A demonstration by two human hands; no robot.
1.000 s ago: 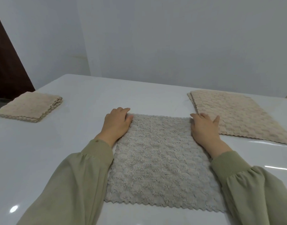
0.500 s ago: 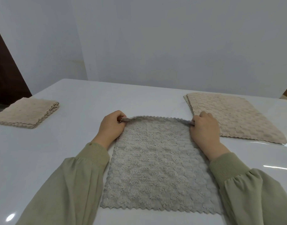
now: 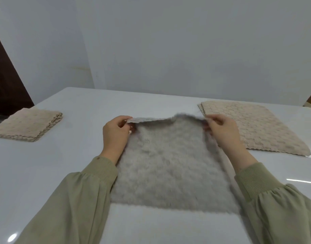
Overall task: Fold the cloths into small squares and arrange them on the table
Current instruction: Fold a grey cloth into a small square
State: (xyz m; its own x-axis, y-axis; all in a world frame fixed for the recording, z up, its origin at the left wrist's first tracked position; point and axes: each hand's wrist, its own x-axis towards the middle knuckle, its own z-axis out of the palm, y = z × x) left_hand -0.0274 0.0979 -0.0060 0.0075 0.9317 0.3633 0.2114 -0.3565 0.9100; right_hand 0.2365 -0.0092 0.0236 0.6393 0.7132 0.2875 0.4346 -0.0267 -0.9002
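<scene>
- Folded beige stack (image 3: 28,125), left edge of the table (image 3: 45,173): same spot as 0.5 s ago, nothing touching it.
- Left hand (image 3: 116,136): 1 s ago it lay flat on the far-left corner of the grey cloth (image 3: 168,169), and 0.5 s ago it was pinching that corner at table level. Now the corner is raised off the surface. Thumb on top of the edge, fingers curled under it. The green sleeve (image 3: 77,199) runs back toward the near-left.
- Grey cloth: middle of the table, between both forearms. The far edge is up, where it was down 0.5 s ago. It sags in the middle between the two pinch points. The near part lies flat on the table. The texture is motion-blurred.
- Right hand (image 3: 221,132): same sequence, from flat to pinching low to lifted. It pinches the far-right corner of the grey cloth with fingers curled around the edge and the back of the hand facing up.
- Flat beige cloths (image 3: 253,131), far-right part of the table: unfolded, same position as before, just beside the right hand. Layered edges show at their far-left corner.
</scene>
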